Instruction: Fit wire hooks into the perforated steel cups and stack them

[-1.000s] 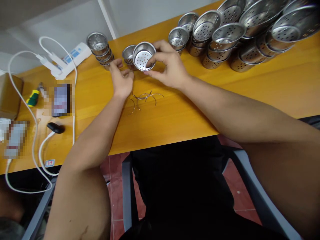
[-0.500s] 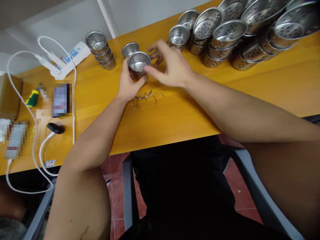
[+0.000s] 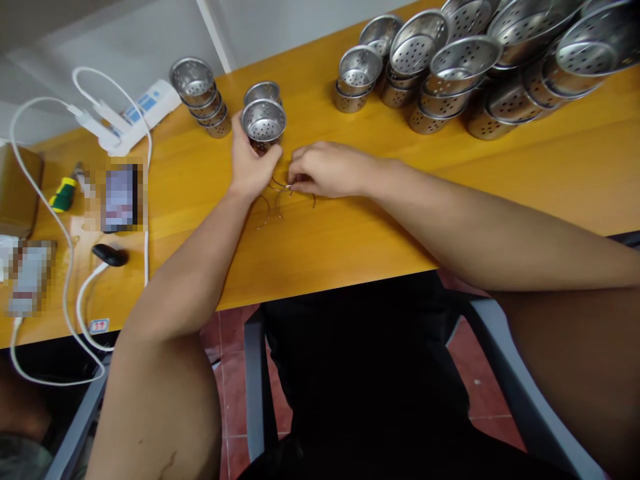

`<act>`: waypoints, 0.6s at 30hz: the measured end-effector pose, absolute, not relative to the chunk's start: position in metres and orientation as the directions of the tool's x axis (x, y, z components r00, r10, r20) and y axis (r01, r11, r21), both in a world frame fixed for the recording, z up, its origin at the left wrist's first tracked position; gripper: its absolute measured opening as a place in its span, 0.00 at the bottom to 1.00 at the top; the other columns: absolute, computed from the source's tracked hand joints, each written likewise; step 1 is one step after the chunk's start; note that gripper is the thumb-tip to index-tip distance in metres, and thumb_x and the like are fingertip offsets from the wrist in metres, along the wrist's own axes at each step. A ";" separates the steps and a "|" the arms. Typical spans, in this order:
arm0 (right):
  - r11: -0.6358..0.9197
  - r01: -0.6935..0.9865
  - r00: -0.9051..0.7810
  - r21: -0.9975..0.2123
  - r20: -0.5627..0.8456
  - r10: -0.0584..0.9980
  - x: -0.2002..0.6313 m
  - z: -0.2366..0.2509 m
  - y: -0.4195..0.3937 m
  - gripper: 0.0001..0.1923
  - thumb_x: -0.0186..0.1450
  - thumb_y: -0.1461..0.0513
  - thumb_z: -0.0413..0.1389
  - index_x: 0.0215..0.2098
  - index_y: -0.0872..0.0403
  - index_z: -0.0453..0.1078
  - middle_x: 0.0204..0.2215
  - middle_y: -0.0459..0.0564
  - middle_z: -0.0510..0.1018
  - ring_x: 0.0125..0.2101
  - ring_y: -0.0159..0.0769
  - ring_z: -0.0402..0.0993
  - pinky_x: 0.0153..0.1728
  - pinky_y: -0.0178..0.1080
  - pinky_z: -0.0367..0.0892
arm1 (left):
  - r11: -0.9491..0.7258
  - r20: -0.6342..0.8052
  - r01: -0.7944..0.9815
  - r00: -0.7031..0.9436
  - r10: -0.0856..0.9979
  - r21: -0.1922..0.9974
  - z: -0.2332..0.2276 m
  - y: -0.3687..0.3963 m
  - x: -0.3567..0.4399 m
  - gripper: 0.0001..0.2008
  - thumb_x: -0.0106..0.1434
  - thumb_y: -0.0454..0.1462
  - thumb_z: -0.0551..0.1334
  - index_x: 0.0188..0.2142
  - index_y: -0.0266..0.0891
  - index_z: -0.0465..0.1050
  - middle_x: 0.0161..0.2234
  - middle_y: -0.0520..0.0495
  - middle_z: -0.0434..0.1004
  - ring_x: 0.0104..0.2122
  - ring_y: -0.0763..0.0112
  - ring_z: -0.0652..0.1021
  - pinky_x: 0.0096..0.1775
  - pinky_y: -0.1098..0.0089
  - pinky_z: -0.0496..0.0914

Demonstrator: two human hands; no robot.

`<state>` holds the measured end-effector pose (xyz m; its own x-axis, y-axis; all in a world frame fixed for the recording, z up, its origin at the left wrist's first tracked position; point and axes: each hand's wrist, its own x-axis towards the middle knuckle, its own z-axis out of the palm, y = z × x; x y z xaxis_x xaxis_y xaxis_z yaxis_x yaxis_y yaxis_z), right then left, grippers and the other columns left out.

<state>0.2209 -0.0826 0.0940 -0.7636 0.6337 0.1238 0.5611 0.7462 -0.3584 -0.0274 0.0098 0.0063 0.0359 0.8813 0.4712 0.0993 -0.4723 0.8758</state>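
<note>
My left hand (image 3: 253,165) is closed round a perforated metal cup (image 3: 264,122), which stands upright with its mouth facing up. Just behind that cup is another metal cup (image 3: 263,91), partly hidden by it. My right hand (image 3: 325,171) is low over the tabletop, fingers pinched together on one of the thin curved wires (image 3: 280,205). Several of these bent wires lie loosely crossed in front of the held cup. Part of the wire pile is hidden under my right fingers.
A stack of perforated cups (image 3: 193,81) stands at the left, several more stacks (image 3: 445,93) at the back right. Leftward lie a white power strip (image 3: 145,113) with cables, a phone (image 3: 120,198), a green-yellow handled tool (image 3: 64,193) and a black plug-like object (image 3: 110,255).
My right hand has moved from beside the cup's rim down toward me to the wires, and its fingers have closed. My left hand has shifted the cup slightly left.
</note>
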 end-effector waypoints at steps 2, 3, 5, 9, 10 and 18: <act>0.731 0.585 -0.750 -0.351 0.107 0.653 0.220 0.093 -0.083 0.10 0.81 0.68 0.66 0.51 0.51 0.90 0.50 0.53 0.91 0.51 0.53 0.87 0.51 0.47 0.71 | -0.506 0.508 0.108 0.011 0.861 0.856 0.000 0.017 -0.028 0.41 0.51 0.48 0.85 0.60 0.59 0.70 0.56 0.49 0.83 0.65 0.41 0.80 0.68 0.44 0.76; 0.725 0.592 -0.744 -0.352 0.106 0.659 0.220 0.093 -0.083 0.10 0.81 0.69 0.65 0.51 0.50 0.89 0.50 0.53 0.91 0.51 0.53 0.87 0.50 0.46 0.71 | -0.515 0.517 0.114 0.009 0.856 0.850 -0.003 0.019 -0.028 0.41 0.51 0.48 0.85 0.60 0.59 0.69 0.56 0.48 0.83 0.63 0.41 0.81 0.67 0.45 0.76; 0.722 0.592 -0.737 -0.359 0.122 0.665 0.221 0.092 -0.082 0.11 0.80 0.70 0.65 0.52 0.50 0.89 0.51 0.52 0.90 0.51 0.52 0.86 0.50 0.46 0.71 | -0.525 0.527 0.119 0.021 0.850 0.843 -0.006 0.021 -0.027 0.42 0.51 0.47 0.85 0.61 0.58 0.69 0.57 0.46 0.82 0.62 0.42 0.81 0.66 0.47 0.77; 0.722 0.597 -0.730 -0.349 0.137 0.670 0.221 0.089 -0.081 0.11 0.81 0.70 0.64 0.52 0.50 0.87 0.53 0.53 0.89 0.52 0.52 0.86 0.50 0.45 0.71 | -0.538 0.538 0.123 0.032 0.842 0.834 -0.004 0.018 -0.027 0.41 0.52 0.46 0.84 0.61 0.59 0.70 0.57 0.46 0.82 0.60 0.42 0.82 0.63 0.48 0.78; 0.719 0.604 -0.728 -0.343 0.130 0.674 0.221 0.089 -0.081 0.11 0.81 0.70 0.64 0.51 0.50 0.86 0.53 0.53 0.89 0.52 0.52 0.86 0.50 0.45 0.71 | -0.537 0.538 0.128 0.030 0.842 0.834 -0.004 0.017 -0.027 0.40 0.52 0.46 0.84 0.61 0.59 0.70 0.57 0.47 0.82 0.60 0.43 0.82 0.63 0.48 0.78; 0.718 0.481 -0.743 -0.503 0.201 0.639 0.231 0.099 -0.080 0.03 0.84 0.63 0.67 0.49 0.50 0.80 0.48 0.51 0.88 0.47 0.48 0.84 0.48 0.44 0.73 | -0.520 0.519 0.091 0.035 0.854 0.850 -0.003 0.016 -0.028 0.42 0.54 0.45 0.86 0.63 0.57 0.70 0.58 0.46 0.80 0.66 0.43 0.82 0.68 0.49 0.78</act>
